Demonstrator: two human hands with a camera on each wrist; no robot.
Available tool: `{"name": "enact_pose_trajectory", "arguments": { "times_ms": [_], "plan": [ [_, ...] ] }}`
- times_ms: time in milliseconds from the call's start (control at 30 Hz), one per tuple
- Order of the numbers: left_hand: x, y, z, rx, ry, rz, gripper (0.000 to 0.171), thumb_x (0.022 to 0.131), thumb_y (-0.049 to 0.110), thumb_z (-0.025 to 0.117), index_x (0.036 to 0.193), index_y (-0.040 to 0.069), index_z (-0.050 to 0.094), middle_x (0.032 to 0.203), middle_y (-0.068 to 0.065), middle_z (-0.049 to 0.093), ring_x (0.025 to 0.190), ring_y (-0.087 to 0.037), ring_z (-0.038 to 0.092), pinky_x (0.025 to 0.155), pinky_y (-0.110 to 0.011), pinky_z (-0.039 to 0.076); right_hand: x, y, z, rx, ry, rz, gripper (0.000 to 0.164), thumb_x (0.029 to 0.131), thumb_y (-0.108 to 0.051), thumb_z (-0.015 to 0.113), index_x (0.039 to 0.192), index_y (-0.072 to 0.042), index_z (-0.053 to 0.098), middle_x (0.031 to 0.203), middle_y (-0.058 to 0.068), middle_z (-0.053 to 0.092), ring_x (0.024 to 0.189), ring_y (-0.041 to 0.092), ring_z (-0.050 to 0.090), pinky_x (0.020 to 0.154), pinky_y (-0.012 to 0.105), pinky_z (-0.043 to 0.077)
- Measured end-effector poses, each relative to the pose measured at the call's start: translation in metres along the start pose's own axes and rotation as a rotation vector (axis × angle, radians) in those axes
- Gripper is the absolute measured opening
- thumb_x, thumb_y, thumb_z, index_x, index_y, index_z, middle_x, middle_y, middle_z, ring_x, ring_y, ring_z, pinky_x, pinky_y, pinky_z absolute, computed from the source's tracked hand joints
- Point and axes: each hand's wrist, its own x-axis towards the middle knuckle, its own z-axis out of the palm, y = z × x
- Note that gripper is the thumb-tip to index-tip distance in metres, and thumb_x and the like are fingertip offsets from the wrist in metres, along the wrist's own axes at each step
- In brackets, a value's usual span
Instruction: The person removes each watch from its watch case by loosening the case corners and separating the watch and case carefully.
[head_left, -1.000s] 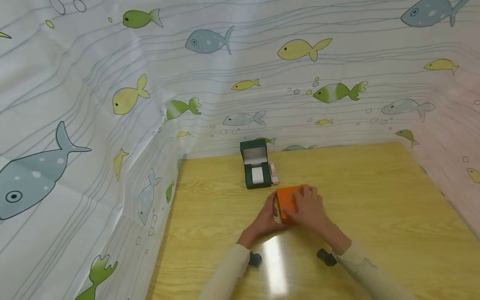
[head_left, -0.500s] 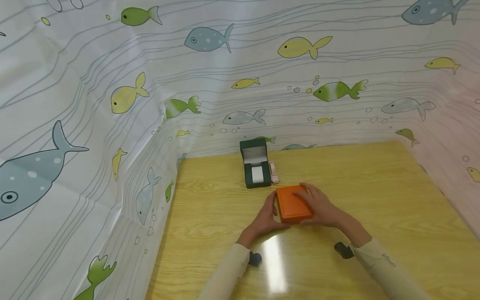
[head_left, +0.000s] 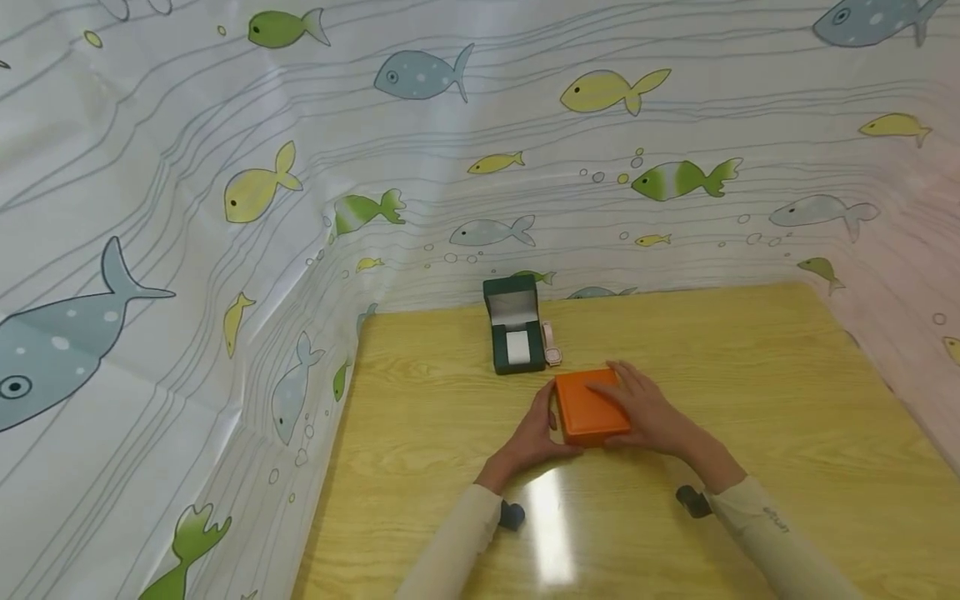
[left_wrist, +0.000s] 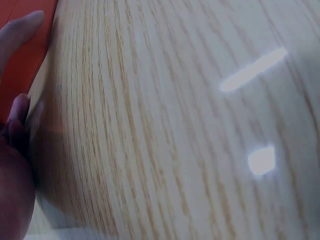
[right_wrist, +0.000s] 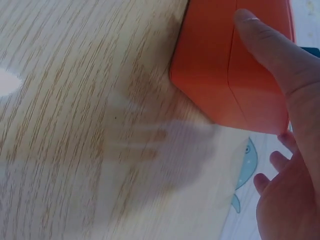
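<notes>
A closed orange box [head_left: 587, 408] with rounded corners sits on the table in the head view. My left hand [head_left: 532, 435] holds its left side, with the thumb along the front and the fingers toward the back corner. My right hand [head_left: 654, 418] grips the right part, one finger reaching over the top. In the right wrist view the right thumb [right_wrist: 267, 42] presses the front face of the box close to the seam between lid and base. The left wrist view shows the left thumb [left_wrist: 22, 30] against the orange front face.
Behind the orange box stands an open dark green watch box [head_left: 498, 363] with a white cushion [head_left: 518, 347] inside. A pink wristwatch [head_left: 552, 353] lies at its right side. Fish-printed sheeting [head_left: 420, 133] rises along the table's back, left and right edges.
My right hand has slid from across the top of the orange box to its right side, uncovering most of the lid. The left hand has stayed at the left side.
</notes>
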Motion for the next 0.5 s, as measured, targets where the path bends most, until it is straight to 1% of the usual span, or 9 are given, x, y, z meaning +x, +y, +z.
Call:
{"name": "enact_pose_trajectory", "arguments": {
  "times_ms": [100,300,400,500],
  "plan": [
    [-0.0004,0.0029,-0.0003,-0.009,-0.008,-0.008,0.123,0.078,0.038,0.09,0.165,0.02,0.005,0.124,-0.002,0.048,0.09,-0.007,0.049,0.075,-0.016,0.043,-0.0012,0.003,-0.0004,0.004,0.008,-0.005,0.095,0.071,-0.039,0.093,0.152,-0.021,0.047,0.161,0.029,0.032,0.147,0.054,0.031,0.11,0.076,0.031],
    [-0.0013,0.0045,-0.0012,0.01,-0.017,-0.03,0.124,0.078,0.042,0.089,0.166,0.02,0.003,0.127,-0.001,0.047,0.09,-0.006,0.049,0.074,-0.016,0.043,-0.001,0.0047,-0.002,0.041,-0.017,0.007,0.093,0.073,-0.039,0.092,0.152,-0.023,0.047,0.163,0.026,0.031,0.147,0.053,0.029,0.111,0.077,0.029],
    [-0.0011,0.0052,-0.0027,0.003,-0.026,-0.032,0.125,0.078,0.043,0.089,0.166,0.02,0.003,0.124,-0.001,0.047,0.091,-0.008,0.049,0.074,-0.016,0.043,-0.001,0.0046,-0.0014,0.061,-0.023,0.026,0.093,0.073,-0.039,0.092,0.153,-0.025,0.046,0.163,0.025,0.031,0.146,0.053,0.031,0.112,0.077,0.028],
    [-0.0001,0.0054,-0.0039,-0.021,-0.032,-0.04,0.125,0.077,0.042,0.09,0.166,0.021,0.003,0.122,0.001,0.046,0.091,-0.008,0.049,0.073,-0.017,0.042,-0.0015,0.0045,0.0002,0.057,-0.026,0.046,0.094,0.074,-0.04,0.092,0.154,-0.029,0.045,0.163,0.025,0.031,0.144,0.053,0.033,0.111,0.077,0.03]
  ]
}}
